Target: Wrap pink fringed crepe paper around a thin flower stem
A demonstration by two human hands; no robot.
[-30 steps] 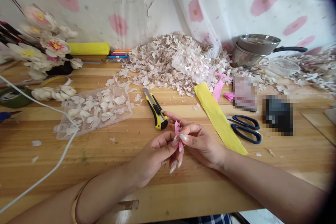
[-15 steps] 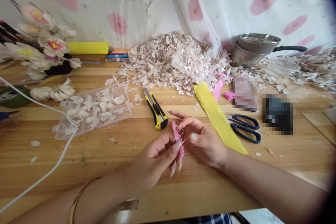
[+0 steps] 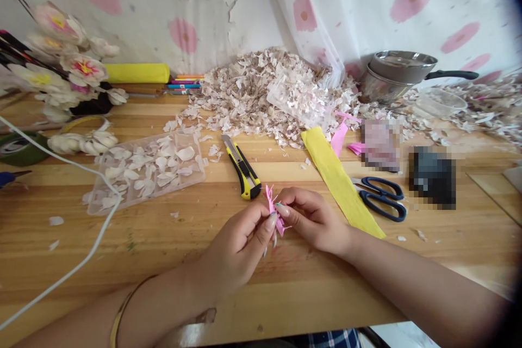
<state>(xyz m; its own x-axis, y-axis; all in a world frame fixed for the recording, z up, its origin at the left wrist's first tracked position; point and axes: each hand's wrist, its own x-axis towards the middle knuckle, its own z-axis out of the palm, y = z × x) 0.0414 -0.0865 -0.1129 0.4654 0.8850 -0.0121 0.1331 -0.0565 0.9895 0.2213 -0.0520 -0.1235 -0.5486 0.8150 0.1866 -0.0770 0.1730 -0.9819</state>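
A small fringed strip of pink crepe paper (image 3: 271, 201) is pinched between both hands over the near part of the wooden table. My left hand (image 3: 244, 239) grips its lower middle between thumb and fingers. My right hand (image 3: 312, 217) has its thumb and index finger closed on the strip's right side, among the thin cut fringes. Just beyond my fingers lies a yellow and black utility knife (image 3: 243, 169), its blade extended. To the right of my hands a flat yellow crepe paper strip (image 3: 340, 182) lies slanted, with dark blue-handled scissors (image 3: 383, 198) beside it.
A clear divided tray (image 3: 196, 178) of white petals sits left, near a white cable (image 3: 98, 242). Behind are a heap of dried petals (image 3: 244, 84), metal pots (image 3: 387, 81) and white artificial flowers (image 3: 84, 68). Pink paper scraps (image 3: 338, 138) and a blurred dark object (image 3: 432, 176) lie right.
My right hand's fingers, spread apart before, have closed onto the pink paper. My left hand keeps its hold, and the strip has turned slightly.
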